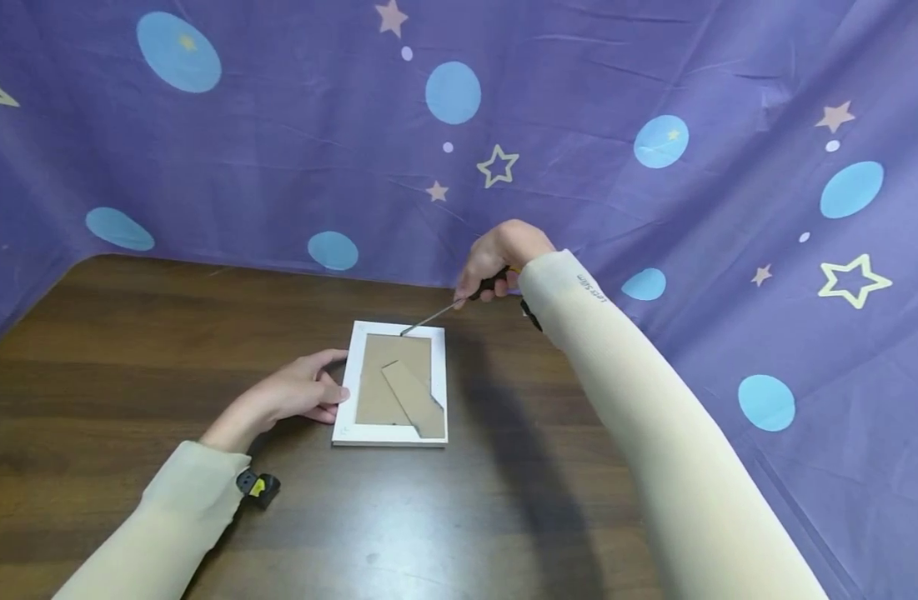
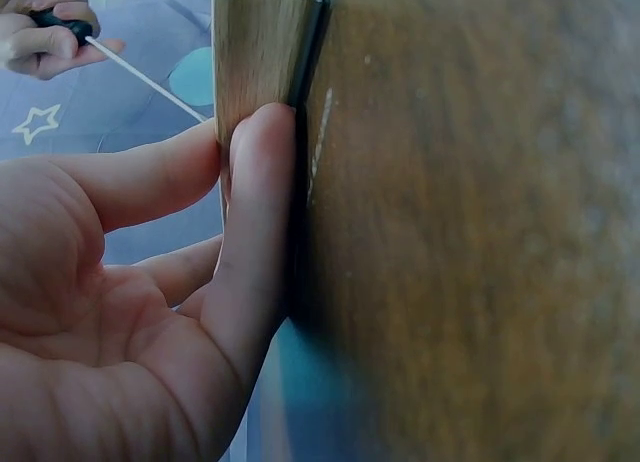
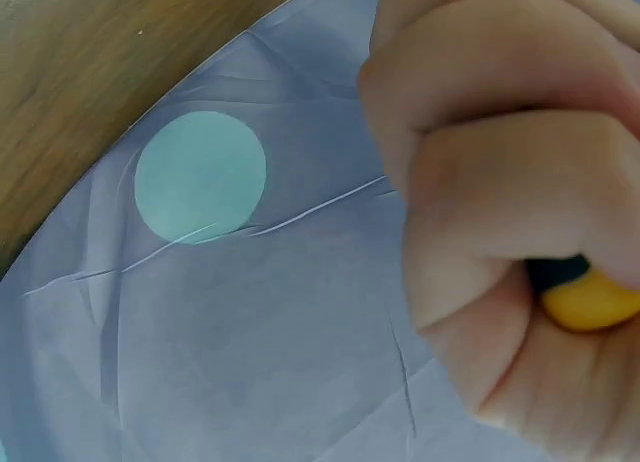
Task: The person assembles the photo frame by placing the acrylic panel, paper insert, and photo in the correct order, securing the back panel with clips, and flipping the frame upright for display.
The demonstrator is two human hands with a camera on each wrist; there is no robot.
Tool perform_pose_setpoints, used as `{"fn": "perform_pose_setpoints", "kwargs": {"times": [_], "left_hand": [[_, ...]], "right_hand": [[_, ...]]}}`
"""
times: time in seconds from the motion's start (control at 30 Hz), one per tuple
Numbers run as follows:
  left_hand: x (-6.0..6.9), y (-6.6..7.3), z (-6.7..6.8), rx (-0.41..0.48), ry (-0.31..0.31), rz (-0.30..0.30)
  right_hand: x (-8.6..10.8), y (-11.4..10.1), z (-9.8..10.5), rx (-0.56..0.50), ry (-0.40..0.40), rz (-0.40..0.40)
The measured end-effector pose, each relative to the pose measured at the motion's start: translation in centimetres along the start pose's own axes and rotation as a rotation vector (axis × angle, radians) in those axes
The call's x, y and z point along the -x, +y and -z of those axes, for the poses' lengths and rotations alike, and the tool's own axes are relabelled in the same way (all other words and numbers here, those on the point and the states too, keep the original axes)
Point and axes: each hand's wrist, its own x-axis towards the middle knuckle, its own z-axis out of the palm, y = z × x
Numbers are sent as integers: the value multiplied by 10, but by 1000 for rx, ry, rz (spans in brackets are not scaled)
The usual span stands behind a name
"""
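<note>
A white picture frame (image 1: 438, 367) lies back side up on the table, its brown backing board (image 1: 376, 392) and slanted stand leg (image 1: 409, 396) showing. My left hand (image 1: 301, 390) holds the frame's left side; in the left wrist view, my left hand's digits (image 2: 265, 172) lie against its wooden side (image 2: 262, 57). Beyond the frame's far edge, my right hand (image 1: 492, 262) grips a screwdriver (image 1: 436, 316) by its handle, black and yellow in the right wrist view (image 3: 590, 300). The screwdriver's tip meets the inner edge of the frame's far side.
The brown wooden table (image 1: 166, 333) extends around the frame. A purple curtain (image 1: 278, 125) with stars and blue dots hangs behind the table and along its right side. Dark straps with small devices (image 1: 258, 487) are on the wrists.
</note>
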Motion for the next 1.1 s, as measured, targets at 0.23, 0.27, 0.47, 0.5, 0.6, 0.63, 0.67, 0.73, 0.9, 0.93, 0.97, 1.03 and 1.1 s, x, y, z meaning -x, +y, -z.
{"fn": "perform_pose_setpoints", "kwargs": {"times": [0.23, 0.27, 0.47, 0.5, 0.6, 0.63, 0.67, 0.73, 0.9, 0.93, 0.97, 1.03, 1.1], "left_hand": [[0, 0, 2, -12, -4, -25], [0, -1, 2, -12, -6, -32], [0, -1, 2, -9, -15, -40], [0, -1, 1, -7, -16, -39], [0, 1, 0, -7, -21, -37], [0, 1, -1, -7, -21, -37], [0, 1, -1, -7, -22, -37], [0, 0, -1, -6, -22, -38], [-1, -1, 0, -7, -21, -40], [-1, -2, 0, -9, -23, -40], [-1, -2, 0, -9, -23, -39], [-1, -2, 1, -10, -24, -38], [-1, -1, 1, -10, -26, -36]], "right_hand": [[13, -13, -19, 159, 47, 88], [15, -16, -22, 195, 62, 104], [24, -24, -41, 267, 158, 160], [25, -23, -44, 265, 163, 171], [25, -19, -50, 235, 148, 192], [24, -17, -52, 227, 140, 197], [23, -16, -53, 224, 129, 205], [22, -14, -56, 211, 111, 216], [21, -10, -62, 201, 85, 237], [21, -10, -64, 191, 86, 233], [22, -9, -65, 180, 86, 229], [22, -9, -69, 195, 101, 232], [23, -9, -73, 219, 124, 239]]}}
